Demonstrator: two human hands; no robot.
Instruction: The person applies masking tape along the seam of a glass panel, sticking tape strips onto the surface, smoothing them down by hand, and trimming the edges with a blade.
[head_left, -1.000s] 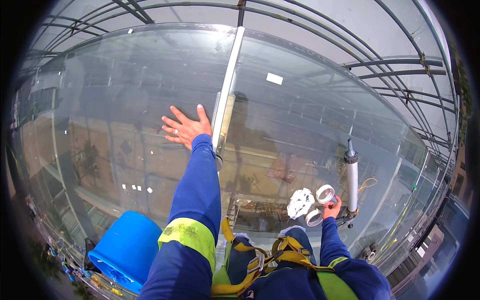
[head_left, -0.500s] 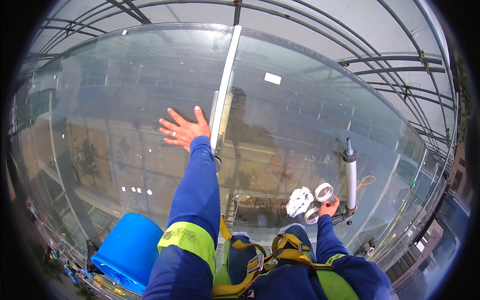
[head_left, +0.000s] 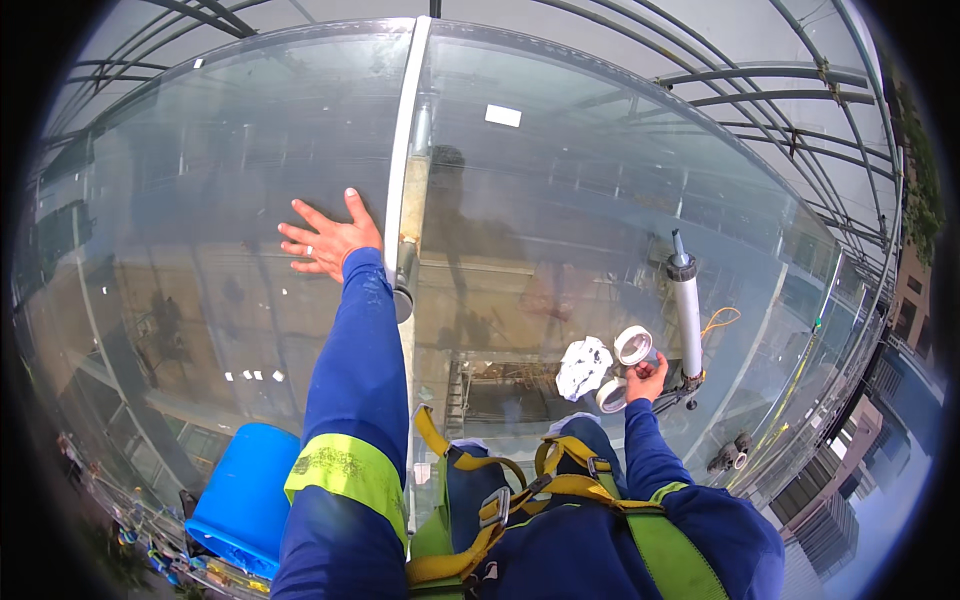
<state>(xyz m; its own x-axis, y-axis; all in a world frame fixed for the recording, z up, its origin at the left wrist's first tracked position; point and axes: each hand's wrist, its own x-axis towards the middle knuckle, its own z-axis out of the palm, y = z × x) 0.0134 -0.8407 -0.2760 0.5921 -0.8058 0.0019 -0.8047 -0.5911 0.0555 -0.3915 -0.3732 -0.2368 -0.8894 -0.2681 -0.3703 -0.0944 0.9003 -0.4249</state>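
My left hand (head_left: 329, 240) lies with fingers spread on the glass panel (head_left: 200, 220), just left of the white seam strip (head_left: 405, 130). My right hand (head_left: 645, 378) has its fingers curled round something small I cannot make out, beside a white tape roll (head_left: 631, 331) and a second tape roll (head_left: 610, 401). A crumpled, dark-marked white cloth or paper (head_left: 581, 369) lies left of them. A long silver caulking gun (head_left: 688, 320) with a pale nozzle lies just to their right, near a loop of orange cord (head_left: 720, 316).
A blue bucket (head_left: 243, 490) lies at the lower left. Metal tube framework (head_left: 770, 75) arches along the top and right. A small white rectangle (head_left: 502, 114) is on the far glass. Dark objects (head_left: 728, 455) lie at the lower right. My yellow harness straps (head_left: 500, 505) cross the bottom.
The whole scene has shifted up and slightly left in the view. My left hand remains spread beside the seam, and my right hand remains by the tape rolls, with little movement relative to them.
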